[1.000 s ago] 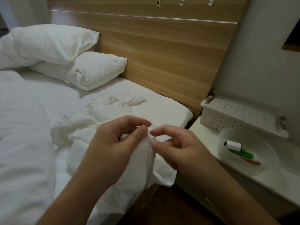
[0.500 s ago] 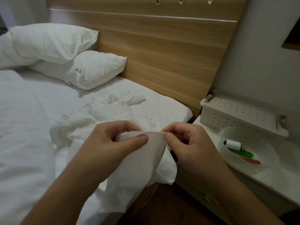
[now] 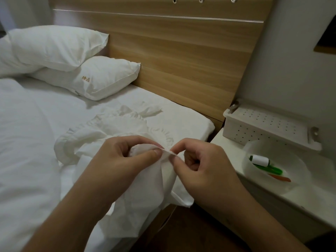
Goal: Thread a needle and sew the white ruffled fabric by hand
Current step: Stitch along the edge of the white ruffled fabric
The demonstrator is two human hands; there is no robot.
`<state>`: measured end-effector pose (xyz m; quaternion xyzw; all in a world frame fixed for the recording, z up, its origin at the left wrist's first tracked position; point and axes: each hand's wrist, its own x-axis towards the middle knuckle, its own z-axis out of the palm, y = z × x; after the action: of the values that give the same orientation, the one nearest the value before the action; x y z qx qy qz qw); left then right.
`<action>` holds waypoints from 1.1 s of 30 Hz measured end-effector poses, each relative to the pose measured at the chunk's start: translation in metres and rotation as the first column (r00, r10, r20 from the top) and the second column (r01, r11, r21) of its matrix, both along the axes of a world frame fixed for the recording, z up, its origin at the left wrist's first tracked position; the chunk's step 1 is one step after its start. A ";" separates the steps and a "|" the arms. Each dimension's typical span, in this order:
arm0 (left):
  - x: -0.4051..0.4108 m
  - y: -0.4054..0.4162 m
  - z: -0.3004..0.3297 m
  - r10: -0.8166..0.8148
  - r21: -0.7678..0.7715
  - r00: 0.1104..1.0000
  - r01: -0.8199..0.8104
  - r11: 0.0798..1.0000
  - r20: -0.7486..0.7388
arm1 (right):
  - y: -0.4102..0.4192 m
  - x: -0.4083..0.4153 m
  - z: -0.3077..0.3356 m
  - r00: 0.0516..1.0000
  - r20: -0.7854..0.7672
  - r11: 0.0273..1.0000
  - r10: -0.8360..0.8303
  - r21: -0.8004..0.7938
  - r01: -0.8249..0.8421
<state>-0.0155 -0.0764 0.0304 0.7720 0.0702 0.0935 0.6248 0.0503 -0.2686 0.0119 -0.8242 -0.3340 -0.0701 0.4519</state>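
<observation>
The white ruffled fabric is spread on the bed, its gathered edge curving toward the far right, while its near part is lifted off the mattress and hangs over the bed's near right edge. A fold of this lifted part is pinched by the left hand, thumb pressed against the cloth and the other fingers curled behind it. The same fold is gripped just to the right by the right hand, thumb and forefinger closed on the cloth edge and the remaining fingers tucked into the palm. The two pinches are almost touching. Whether a needle is held cannot be told; a thin pale line, possibly thread, is seen hanging below the fabric near the bed frame.

Two white pillows are stacked at the far left against the wooden headboard. On the bedside table at the right, a perforated white box is set at the far side, and a translucent bowl stands nearer. Inside the bowl lie a white spool, a green item and an orange item.
</observation>
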 end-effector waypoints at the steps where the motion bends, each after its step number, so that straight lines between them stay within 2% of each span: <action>1: 0.000 0.000 0.000 -0.008 -0.007 1.000 0.008 1.000 -0.001 | 0.000 0.002 -0.002 0.999 -0.005 0.999 -0.032 0.018 0.033; 3: 0.000 0.003 0.000 -0.024 -0.046 1.000 0.024 0.999 -0.009 | -0.002 0.006 -0.001 0.996 -0.084 0.997 -0.037 0.067 0.042; 7: 0.001 0.005 -0.001 -0.067 -0.175 0.998 0.063 0.983 -0.016 | -0.004 0.008 0.006 0.932 -0.355 0.982 0.079 0.190 -0.011; 10: 0.003 0.004 -0.003 -0.057 -0.264 0.998 0.050 0.963 -0.020 | -0.004 0.012 0.005 0.899 -0.436 0.983 0.050 0.181 0.033; 13: 0.004 0.003 -0.006 -0.046 -0.225 0.999 0.039 0.973 -0.027 | -0.004 0.014 0.004 0.906 -0.423 0.987 0.024 0.153 0.045; 17: 0.004 0.003 -0.006 -0.018 -0.204 0.999 0.011 0.979 -0.030 | -0.007 0.013 0.010 0.896 -0.440 0.974 0.055 0.220 0.048; 19: 0.003 0.002 -0.006 -0.001 -0.205 1.000 -0.004 0.979 -0.021 | -0.009 0.009 0.017 0.896 -0.426 0.973 0.122 0.230 -0.022; 23: 0.001 -0.001 -0.003 -0.039 -0.162 0.999 0.036 0.986 -0.011 | -0.009 0.003 0.020 0.912 -0.366 0.980 0.184 0.144 -0.140; 26: 0.001 -0.003 -0.003 -0.017 -0.113 1.000 0.015 0.993 -0.013 | -0.008 0.005 0.016 0.941 -0.315 0.988 0.126 0.122 -0.092; 33: 0.002 -0.002 -0.004 0.002 -0.079 1.000 -0.003 0.997 -0.012 | -0.012 0.007 0.019 0.955 -0.295 0.980 0.042 0.196 0.018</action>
<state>-0.0134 -0.0784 0.0264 0.7471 0.0786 0.0870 0.6543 0.0570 -0.2808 0.0313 -0.7747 -0.2587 0.0249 0.5764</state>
